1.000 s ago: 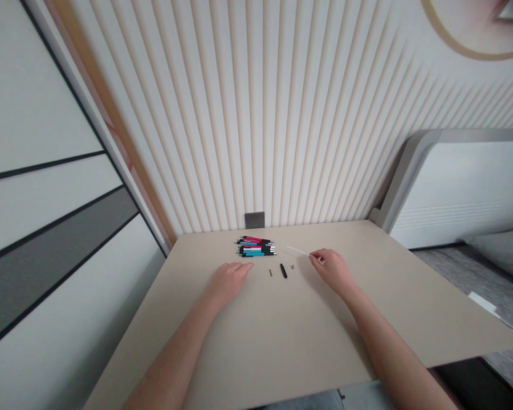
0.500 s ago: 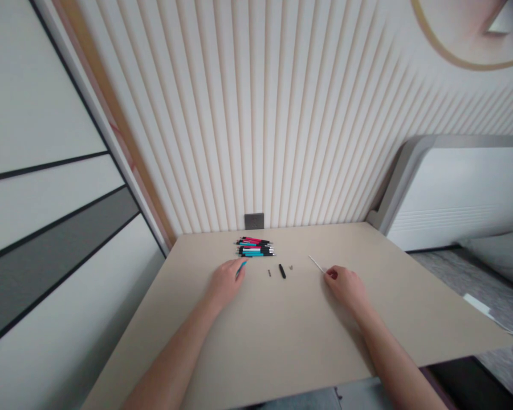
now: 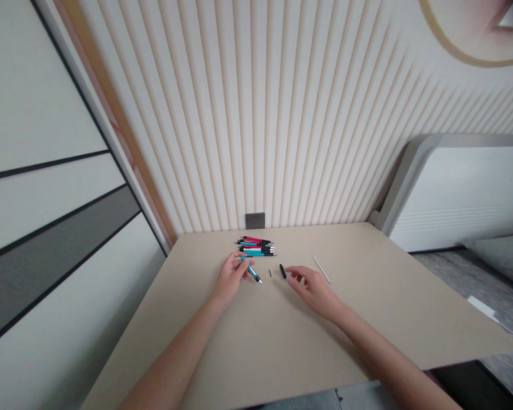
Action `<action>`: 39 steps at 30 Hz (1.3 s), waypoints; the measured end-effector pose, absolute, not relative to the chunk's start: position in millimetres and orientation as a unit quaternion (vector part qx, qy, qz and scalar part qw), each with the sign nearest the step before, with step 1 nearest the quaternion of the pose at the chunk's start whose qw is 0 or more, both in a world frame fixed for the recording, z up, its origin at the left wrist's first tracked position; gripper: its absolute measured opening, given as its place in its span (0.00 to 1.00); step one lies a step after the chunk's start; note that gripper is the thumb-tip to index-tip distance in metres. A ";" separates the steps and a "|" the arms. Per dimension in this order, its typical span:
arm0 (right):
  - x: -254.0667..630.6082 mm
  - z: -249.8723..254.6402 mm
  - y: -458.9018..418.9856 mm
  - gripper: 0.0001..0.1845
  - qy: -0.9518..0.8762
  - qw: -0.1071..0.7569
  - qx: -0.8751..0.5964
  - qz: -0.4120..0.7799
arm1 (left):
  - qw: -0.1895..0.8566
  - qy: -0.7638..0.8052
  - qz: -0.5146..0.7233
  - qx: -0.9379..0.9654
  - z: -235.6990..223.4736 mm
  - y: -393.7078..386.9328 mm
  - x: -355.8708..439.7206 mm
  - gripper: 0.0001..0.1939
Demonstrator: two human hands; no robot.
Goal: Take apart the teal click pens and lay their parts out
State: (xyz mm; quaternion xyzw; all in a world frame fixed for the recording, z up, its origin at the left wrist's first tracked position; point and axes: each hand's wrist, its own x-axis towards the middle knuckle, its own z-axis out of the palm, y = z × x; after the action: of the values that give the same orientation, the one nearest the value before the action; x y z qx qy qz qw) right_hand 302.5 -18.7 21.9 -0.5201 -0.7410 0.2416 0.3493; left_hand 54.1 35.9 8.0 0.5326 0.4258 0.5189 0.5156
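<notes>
My left hand is closed on a teal pen barrel that points right over the beige table. A pile of several teal, pink and black pens lies just beyond that hand. With fingers spread and nothing in them, my right hand reaches toward a small black pen part. A tiny dark piece lies between the two hands. The thin white refill rests on the table to the right of my right hand.
A ribbed cream wall rises behind the table, with a grey wall socket at its base. A white and grey bed frame stands at the right. A white cable and adapter lie on the floor beyond the table's right edge.
My right hand has laid the white refill down and moved left toward the black part. My left hand has picked up the teal barrel and lifted it slightly.
</notes>
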 end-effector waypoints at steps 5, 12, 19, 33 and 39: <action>252.3 18.1 -7.1 0.21 -0.751 0.372 -0.446 0.313 | 0.584 0.382 0.529 0.482 13.1 32.7 57.7 0.22; 251.3 14.4 3.6 0.16 -0.649 0.498 -0.476 0.323 | 0.638 0.359 0.498 0.466 14.6 28.0 58.4 0.19; 265.5 9.7 5.6 0.21 -0.594 0.545 -0.469 0.360 | 0.638 0.392 0.391 0.535 3.9 23.8 65.7 0.20; 261.6 8.2 6.1 0.17 -0.610 0.546 -0.468 0.334 | 0.631 0.371 0.383 0.564 -0.5 26.8 61.4 0.22; 264.8 6.2 9.3 0.18 -0.603 0.564 -0.471 0.312 | 0.619 0.375 0.375 0.579 -2.9 27.6 61.5 0.25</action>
State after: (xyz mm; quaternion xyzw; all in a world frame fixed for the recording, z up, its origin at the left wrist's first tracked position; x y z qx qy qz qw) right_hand 264.8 9.3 6.2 -0.4713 -0.6025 0.3118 0.5636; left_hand 61.5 27.6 -2.9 0.5791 0.3752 0.3752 0.6189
